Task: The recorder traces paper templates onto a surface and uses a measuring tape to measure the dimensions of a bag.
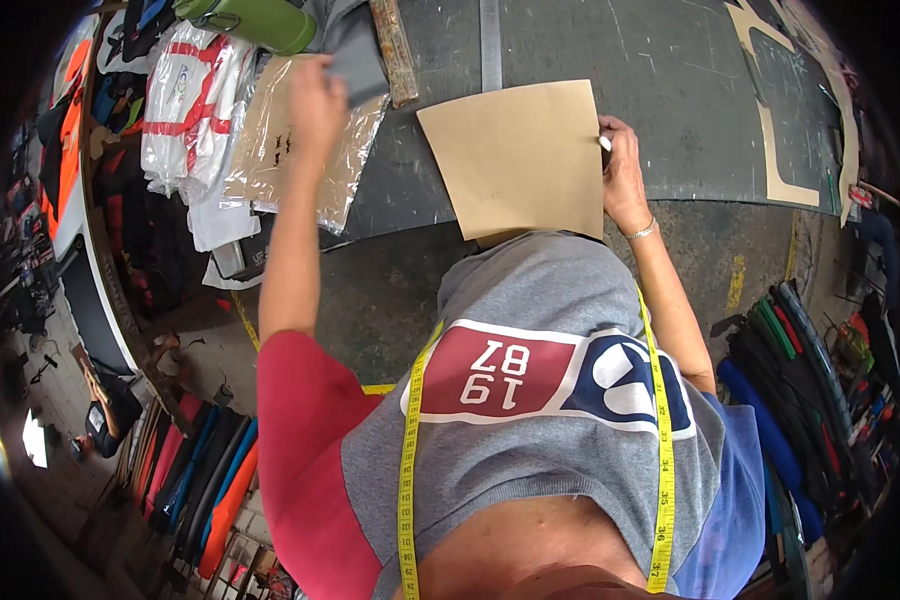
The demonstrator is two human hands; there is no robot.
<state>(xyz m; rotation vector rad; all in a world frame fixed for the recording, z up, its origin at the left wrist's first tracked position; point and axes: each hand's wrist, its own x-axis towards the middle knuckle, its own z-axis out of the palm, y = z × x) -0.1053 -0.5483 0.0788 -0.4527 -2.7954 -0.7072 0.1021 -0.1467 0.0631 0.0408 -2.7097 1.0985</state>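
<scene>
A tan cardboard pattern piece (520, 155) lies at the near edge of the dark table, in front of my body. Beside its right edge, my right hand (622, 172) is closed with fingers curled round a small white-ended stick (606, 143); I cannot tell whether it is chalk or a pen. My left hand (318, 108) reaches to the far left, slightly blurred. Between its thumb and fingers sits the edge of a dark grey piece of cloth (360, 68). Below that hand lies brown paper in a clear plastic bag (260, 150).
A green bottle (255, 22) and red-and-white plastic packaging (182, 110) are at the table's far left. A worn flat strip (395, 50) and a metal ruler (491, 45) lie farther back. Cardboard frame patterns (770, 140) rest at right. Fabric rolls (785, 370) stand on the floor.
</scene>
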